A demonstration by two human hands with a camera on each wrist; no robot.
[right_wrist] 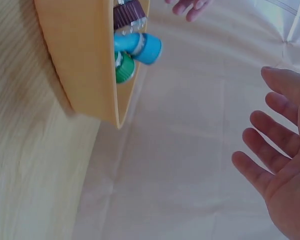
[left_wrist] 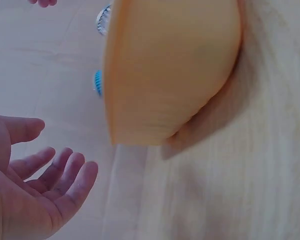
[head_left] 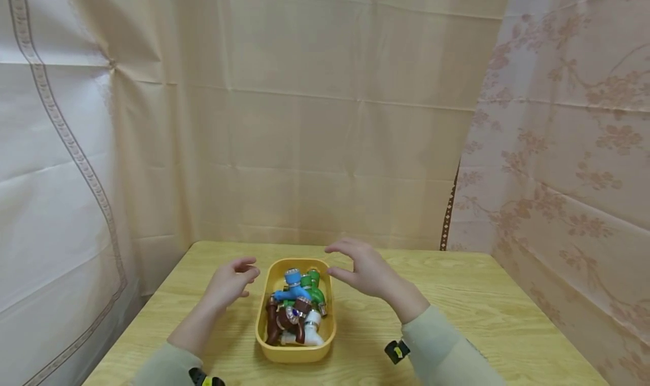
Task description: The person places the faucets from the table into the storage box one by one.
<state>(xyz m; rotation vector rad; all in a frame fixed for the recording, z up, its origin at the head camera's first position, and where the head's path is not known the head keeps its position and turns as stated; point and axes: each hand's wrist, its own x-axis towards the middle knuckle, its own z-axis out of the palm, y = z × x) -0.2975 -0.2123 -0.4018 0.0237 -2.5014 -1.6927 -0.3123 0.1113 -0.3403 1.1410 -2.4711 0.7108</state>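
Observation:
A yellow plastic tub (head_left: 294, 354) stands on the table between my two hands. Several elbow-shaped pieces like toy pipes or taps lie piled in it: a blue one (head_left: 293, 292), green ones (head_left: 317, 294), brown ones (head_left: 272, 321) and a white one (head_left: 312, 335). To the tub's left hovers my left hand (head_left: 228, 283), fingers loosely bent and holding nothing. My right hand (head_left: 367, 270) is raised by the far right corner of the tub, thumb and fingers spread apart, also with nothing in it. Both wrist views show a gap between each hand and the tub wall.
The tub sits on a light wooden table (head_left: 416, 295). A beige cloth (head_left: 330, 121) hangs behind it, with a white cloth (head_left: 51, 177) on the left and a flowered one (head_left: 569, 149) on the right. Each wrist carries a black strap.

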